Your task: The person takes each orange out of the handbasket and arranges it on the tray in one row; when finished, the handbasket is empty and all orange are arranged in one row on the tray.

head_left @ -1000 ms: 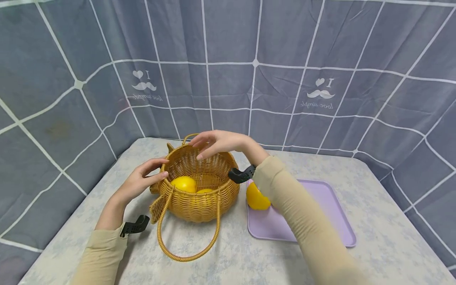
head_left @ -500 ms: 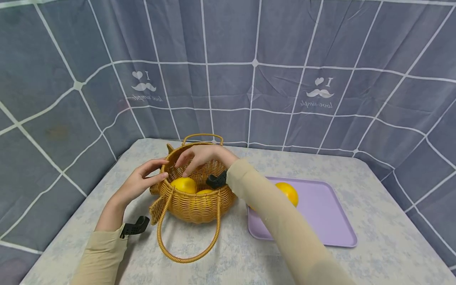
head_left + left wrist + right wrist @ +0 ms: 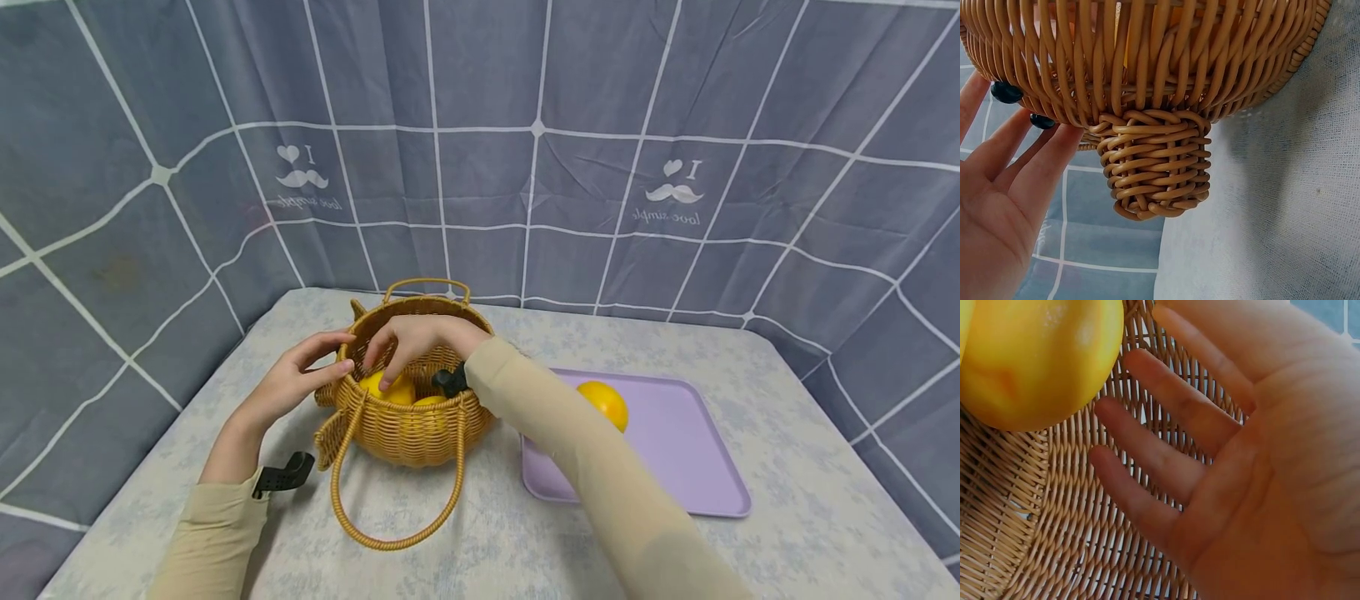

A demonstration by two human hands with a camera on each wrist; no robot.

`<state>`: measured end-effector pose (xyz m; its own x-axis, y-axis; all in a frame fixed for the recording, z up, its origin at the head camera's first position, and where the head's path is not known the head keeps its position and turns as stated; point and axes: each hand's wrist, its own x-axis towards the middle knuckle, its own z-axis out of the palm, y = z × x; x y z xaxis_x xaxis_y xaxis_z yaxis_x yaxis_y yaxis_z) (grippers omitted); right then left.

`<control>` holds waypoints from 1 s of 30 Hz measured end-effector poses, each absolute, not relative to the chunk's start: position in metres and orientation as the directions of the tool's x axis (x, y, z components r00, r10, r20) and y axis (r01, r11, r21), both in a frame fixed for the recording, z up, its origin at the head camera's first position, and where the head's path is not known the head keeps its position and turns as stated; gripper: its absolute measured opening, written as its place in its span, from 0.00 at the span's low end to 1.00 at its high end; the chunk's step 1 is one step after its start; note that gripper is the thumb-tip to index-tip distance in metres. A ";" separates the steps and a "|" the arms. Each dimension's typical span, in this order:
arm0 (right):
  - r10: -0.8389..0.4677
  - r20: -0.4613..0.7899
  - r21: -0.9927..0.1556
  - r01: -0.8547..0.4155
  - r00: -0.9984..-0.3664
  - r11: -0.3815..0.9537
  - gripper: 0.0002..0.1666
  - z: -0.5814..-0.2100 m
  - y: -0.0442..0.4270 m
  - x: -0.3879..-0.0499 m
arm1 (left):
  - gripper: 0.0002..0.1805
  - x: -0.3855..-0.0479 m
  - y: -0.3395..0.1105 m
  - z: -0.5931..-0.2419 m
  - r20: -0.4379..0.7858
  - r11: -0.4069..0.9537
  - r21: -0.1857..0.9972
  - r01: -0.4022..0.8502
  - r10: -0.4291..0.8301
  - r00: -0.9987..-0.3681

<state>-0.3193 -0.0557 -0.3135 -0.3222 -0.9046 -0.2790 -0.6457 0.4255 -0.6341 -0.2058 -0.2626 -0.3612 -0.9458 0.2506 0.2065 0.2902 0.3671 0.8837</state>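
A fish-shaped wicker basket (image 3: 420, 433) stands on the table, holding a glossy yellow fruit (image 3: 397, 392) and a second one (image 3: 430, 402) mostly behind the near rim. My left hand (image 3: 285, 379) rests its fingers and thumb against the basket's left end; in the left wrist view the fingers (image 3: 1050, 162) lie nearly straight along the woven wall. Inside the basket, my right hand (image 3: 408, 342) reaches down, its thumb over the left yellow fruit. The right wrist view shows its fingers (image 3: 1141, 500) loosely spread beside the yellow fruit (image 3: 1035, 362), apart from it.
A lilac tray (image 3: 675, 450) lies to the right with a round orange-yellow fruit (image 3: 603, 404) on it, the right sleeve (image 3: 577, 442) covering part of the tray. The basket's near handle (image 3: 397, 546) is folded down onto the table. A grey-blue curtain (image 3: 487, 183) hangs behind.
My right hand has come down and left from above the basket into it, to the left yellow fruit. The left hand and basket stay put. The sleeve now hides the tray's left fruit.
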 end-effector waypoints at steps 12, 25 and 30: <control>-0.878 -0.362 -0.592 -0.650 -0.314 0.476 0.28 -0.316 -0.055 -0.320 | 0.26 -0.206 -0.263 -0.360 0.203 0.377 0.880 0.289 0.250 -0.947; -0.809 -0.474 -0.721 -0.374 -0.348 0.584 0.35 -0.319 -0.045 -0.322 | 0.25 -0.207 -0.263 -0.360 0.204 0.368 0.884 0.288 0.252 -0.946; -0.802 -0.473 -0.709 -0.383 -0.364 0.592 0.32 -0.321 -0.043 -0.325 | 0.25 -0.207 -0.262 -0.359 0.204 0.372 0.882 0.289 0.250 -0.946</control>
